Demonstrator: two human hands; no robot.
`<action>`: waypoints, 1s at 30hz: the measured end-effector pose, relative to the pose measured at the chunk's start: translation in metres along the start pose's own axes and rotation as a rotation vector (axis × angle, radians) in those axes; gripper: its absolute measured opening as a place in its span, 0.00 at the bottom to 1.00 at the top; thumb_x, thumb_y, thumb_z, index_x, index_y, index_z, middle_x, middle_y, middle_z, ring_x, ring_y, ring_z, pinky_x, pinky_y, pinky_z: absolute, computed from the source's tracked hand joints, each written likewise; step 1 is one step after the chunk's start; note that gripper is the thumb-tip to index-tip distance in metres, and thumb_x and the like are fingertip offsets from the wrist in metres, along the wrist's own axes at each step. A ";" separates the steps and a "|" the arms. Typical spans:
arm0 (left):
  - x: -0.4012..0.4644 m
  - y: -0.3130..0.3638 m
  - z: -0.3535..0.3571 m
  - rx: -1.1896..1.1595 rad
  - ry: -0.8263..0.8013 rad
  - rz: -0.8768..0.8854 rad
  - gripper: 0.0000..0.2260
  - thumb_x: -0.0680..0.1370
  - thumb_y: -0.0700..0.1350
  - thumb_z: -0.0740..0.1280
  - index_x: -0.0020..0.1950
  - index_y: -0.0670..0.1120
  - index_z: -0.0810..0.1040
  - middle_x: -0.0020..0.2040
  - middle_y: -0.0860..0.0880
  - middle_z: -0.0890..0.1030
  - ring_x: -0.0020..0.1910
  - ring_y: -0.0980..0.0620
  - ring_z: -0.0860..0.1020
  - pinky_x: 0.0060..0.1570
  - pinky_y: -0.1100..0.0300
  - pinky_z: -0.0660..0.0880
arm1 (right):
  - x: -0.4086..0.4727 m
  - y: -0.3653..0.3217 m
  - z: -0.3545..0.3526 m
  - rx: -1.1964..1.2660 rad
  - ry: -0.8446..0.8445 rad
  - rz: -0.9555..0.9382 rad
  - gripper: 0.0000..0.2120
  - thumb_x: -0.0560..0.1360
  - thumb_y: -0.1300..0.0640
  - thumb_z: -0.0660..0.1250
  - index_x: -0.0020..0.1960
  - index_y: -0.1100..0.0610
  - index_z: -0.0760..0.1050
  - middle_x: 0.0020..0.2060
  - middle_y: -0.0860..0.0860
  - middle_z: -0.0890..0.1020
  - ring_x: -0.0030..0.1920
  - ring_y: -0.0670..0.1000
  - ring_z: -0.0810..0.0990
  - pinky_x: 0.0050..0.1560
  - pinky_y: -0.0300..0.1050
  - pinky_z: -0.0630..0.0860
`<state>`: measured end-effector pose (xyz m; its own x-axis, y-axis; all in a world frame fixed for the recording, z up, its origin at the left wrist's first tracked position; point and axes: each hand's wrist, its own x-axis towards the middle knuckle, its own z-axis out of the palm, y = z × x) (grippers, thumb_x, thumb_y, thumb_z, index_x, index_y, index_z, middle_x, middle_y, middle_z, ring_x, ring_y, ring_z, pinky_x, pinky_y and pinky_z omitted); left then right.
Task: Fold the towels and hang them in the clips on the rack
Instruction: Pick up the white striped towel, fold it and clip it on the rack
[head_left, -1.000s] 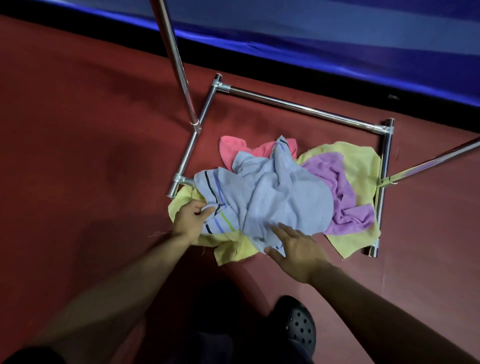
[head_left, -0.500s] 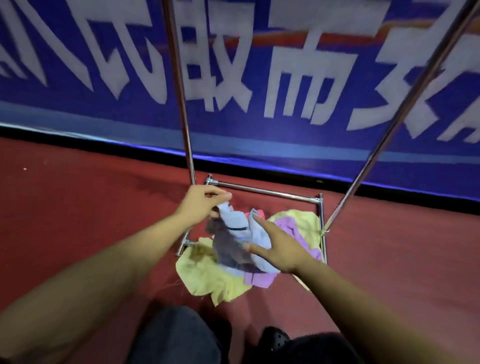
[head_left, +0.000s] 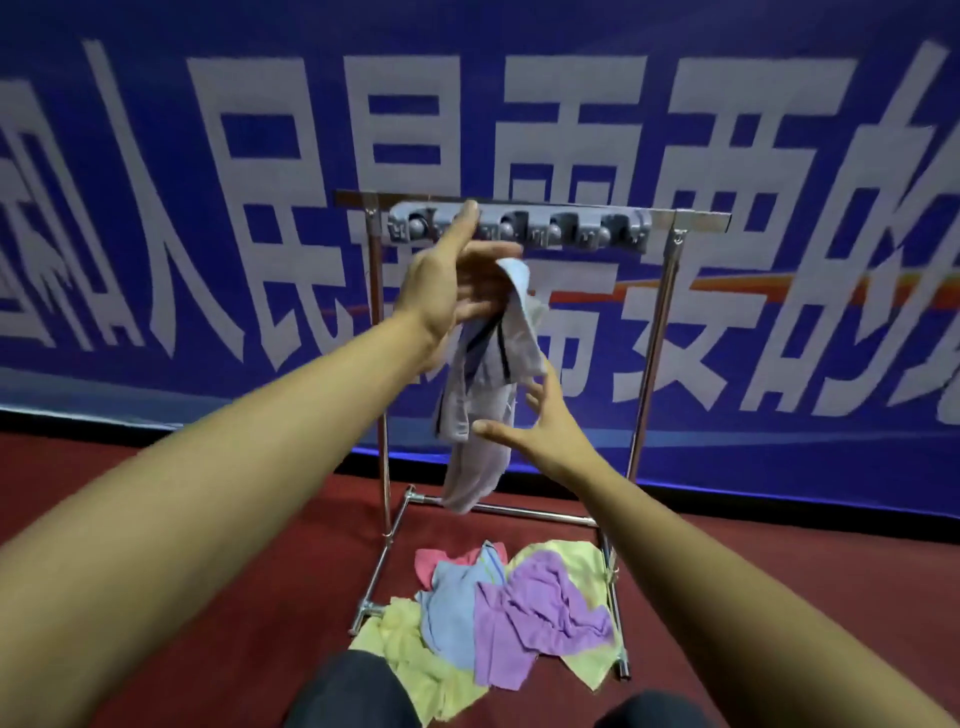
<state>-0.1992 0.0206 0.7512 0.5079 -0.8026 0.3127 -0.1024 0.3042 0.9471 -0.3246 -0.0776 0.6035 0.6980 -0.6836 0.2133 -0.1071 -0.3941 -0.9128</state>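
I see the blue banner (head_left: 779, 104) with large white characters filling the background above the red floor (head_left: 156, 519). In front of it stands the metal rack (head_left: 652, 364), its grey clip bar (head_left: 571, 228) running along the top rail. On the floor inside the rack's base lies a pile of towels (head_left: 519, 613): yellow, purple, light blue and pink. My left hand (head_left: 452, 280) is raised just below the clip bar, fingers curled round the top of a grey striped towel (head_left: 483, 395) that hangs down. My right hand (head_left: 540, 421) sits lower beside the towel, fingers spread apart, gripping nothing.
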 end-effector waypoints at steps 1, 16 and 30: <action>-0.002 0.021 0.006 0.001 -0.017 0.035 0.28 0.82 0.64 0.56 0.55 0.45 0.86 0.52 0.46 0.87 0.56 0.47 0.84 0.59 0.51 0.79 | -0.002 -0.010 -0.002 0.012 0.007 -0.017 0.62 0.63 0.37 0.82 0.82 0.38 0.43 0.82 0.50 0.59 0.81 0.53 0.60 0.77 0.57 0.65; -0.018 0.138 0.019 -0.149 -0.046 0.163 0.34 0.81 0.68 0.53 0.61 0.41 0.84 0.55 0.44 0.86 0.56 0.47 0.82 0.69 0.47 0.71 | -0.067 -0.060 0.049 0.322 -0.090 -0.007 0.51 0.65 0.42 0.83 0.78 0.42 0.57 0.69 0.45 0.76 0.66 0.47 0.79 0.68 0.53 0.78; -0.044 -0.007 -0.032 0.016 -0.097 -0.288 0.36 0.80 0.69 0.54 0.82 0.50 0.57 0.79 0.45 0.66 0.77 0.44 0.65 0.75 0.38 0.60 | -0.089 -0.064 0.012 0.507 0.208 0.298 0.19 0.81 0.45 0.68 0.60 0.61 0.81 0.51 0.58 0.88 0.54 0.56 0.87 0.58 0.54 0.83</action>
<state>-0.1937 0.0704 0.7288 0.4338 -0.9003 0.0355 0.0201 0.0491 0.9986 -0.3711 0.0157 0.6388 0.5322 -0.8445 -0.0595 0.1085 0.1378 -0.9845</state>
